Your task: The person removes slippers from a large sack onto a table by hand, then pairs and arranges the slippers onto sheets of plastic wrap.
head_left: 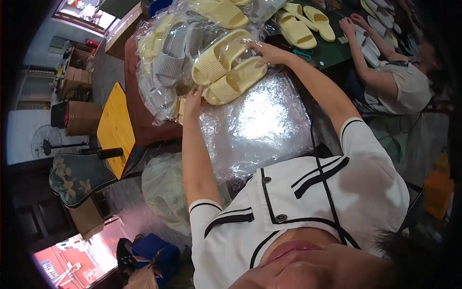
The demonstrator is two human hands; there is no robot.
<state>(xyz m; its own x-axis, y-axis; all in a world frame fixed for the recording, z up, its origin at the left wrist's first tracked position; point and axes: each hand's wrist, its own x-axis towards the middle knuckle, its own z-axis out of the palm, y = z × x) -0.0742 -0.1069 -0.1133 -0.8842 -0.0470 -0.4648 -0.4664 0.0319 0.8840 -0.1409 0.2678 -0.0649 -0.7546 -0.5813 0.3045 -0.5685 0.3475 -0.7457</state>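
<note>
Between my hands lies a pair of pale yellow slide slippers (224, 72), side by side, with glossy clear plastic about them. My left hand (194, 100) grips them near the toe end; part of its fingers is hidden. At the heel end, my right hand (269, 53) holds both slippers with its fingers over the heels. Under and nearer than the pair, a stack of clear plastic bags (260, 127) reflects the light strongly. Grey slippers (171, 58) in clear wrapping are heaped just left of the pair.
More wrapped yellow slippers (219, 12) lie at the far side. Loose yellow slippers (298, 31) and teal-handled scissors (302, 54) rest on a dark green table (332, 50). A co-worker (394, 82) sits at the right, handling white slippers. A yellow wooden board (117, 130) stands left.
</note>
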